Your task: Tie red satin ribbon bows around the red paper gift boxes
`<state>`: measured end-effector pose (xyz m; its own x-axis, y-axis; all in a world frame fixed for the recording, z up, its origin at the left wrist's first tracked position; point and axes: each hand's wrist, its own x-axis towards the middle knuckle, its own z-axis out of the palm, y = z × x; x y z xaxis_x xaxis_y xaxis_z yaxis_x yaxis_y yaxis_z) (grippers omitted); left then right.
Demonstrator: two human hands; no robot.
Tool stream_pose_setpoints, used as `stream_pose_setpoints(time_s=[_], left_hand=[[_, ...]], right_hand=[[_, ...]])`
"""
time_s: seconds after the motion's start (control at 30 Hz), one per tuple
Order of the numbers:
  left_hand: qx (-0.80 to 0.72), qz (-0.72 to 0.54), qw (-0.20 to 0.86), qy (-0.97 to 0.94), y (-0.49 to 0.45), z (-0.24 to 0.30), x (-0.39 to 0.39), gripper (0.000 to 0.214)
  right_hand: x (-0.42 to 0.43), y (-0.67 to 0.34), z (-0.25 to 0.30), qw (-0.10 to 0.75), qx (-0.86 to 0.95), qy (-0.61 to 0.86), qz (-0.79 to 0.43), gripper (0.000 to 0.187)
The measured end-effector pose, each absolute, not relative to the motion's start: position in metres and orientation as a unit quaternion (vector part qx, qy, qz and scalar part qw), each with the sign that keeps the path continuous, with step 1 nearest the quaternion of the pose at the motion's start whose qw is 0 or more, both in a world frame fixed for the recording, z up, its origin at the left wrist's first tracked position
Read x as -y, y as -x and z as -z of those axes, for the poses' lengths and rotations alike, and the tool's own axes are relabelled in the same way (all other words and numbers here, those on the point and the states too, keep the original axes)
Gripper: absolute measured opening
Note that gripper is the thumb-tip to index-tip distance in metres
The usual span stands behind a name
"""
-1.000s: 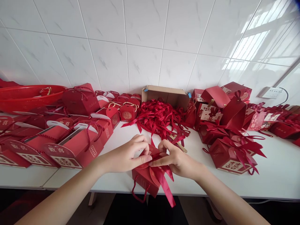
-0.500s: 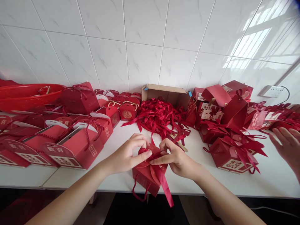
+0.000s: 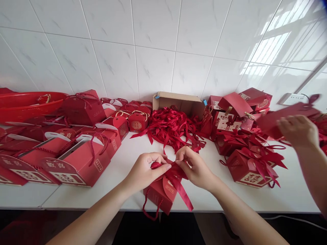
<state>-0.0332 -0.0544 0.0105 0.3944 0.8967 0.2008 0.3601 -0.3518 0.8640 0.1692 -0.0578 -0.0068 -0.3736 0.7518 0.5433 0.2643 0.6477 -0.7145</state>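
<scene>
A red gift box (image 3: 159, 194) with a twisted cord handle sits in front of me near the table's front edge. My left hand (image 3: 146, 168) is closed over its top, pinching a red satin ribbon (image 3: 182, 194). On the other side, my right hand (image 3: 195, 166) pinches the same ribbon between thumb and fingers. One ribbon tail hangs over the box's right side. The part of the ribbon between my hands is partly hidden by my fingers.
Several red cord-handled boxes (image 3: 79, 160) stand at the left, before a red basin (image 3: 30, 105). A cardboard box (image 3: 178, 97) spills loose ribbons (image 3: 173, 126) at the back. Ribboned boxes (image 3: 251, 170) stand right, where another person's hand (image 3: 298, 131) holds a blurred red box (image 3: 268, 119).
My right hand has shifted slightly up and right with the ribbon, and the hanging tail has swung right. At the right, the other person's hand has moved inward, now holding a red box.
</scene>
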Motion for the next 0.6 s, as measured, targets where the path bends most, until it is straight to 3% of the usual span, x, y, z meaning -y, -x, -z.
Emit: stream_pose_setpoints(time_s=[0.1, 0.27, 0.37, 0.43, 0.6], left_hand=[[-0.425, -0.346, 0.387, -0.741, 0.035, -0.008, 0.054, 0.031], [-0.426, -0.339, 0.415, -0.729, 0.035, -0.011, 0.055, 0.016], [-0.432, -0.336, 0.422, -0.723, 0.035, -0.014, 0.055, 0.011], [-0.434, -0.336, 0.418, -0.724, 0.036, -0.015, 0.055, 0.011], [-0.422, -0.336, 0.399, -0.741, 0.035, -0.014, 0.057, 0.016]], right_hand=[[0.054, -0.173, 0.006, 0.472, 0.769, 0.329, -0.277, 0.016], [0.053, -0.177, 0.004, 0.467, 0.747, 0.348, -0.320, 0.005], [0.052, -0.180, 0.000, 0.412, 0.756, 0.379, -0.339, 0.022], [0.050, -0.182, -0.001, 0.379, 0.777, 0.382, -0.327, 0.024], [0.047, -0.177, 0.000, 0.390, 0.773, 0.396, -0.307, 0.028]])
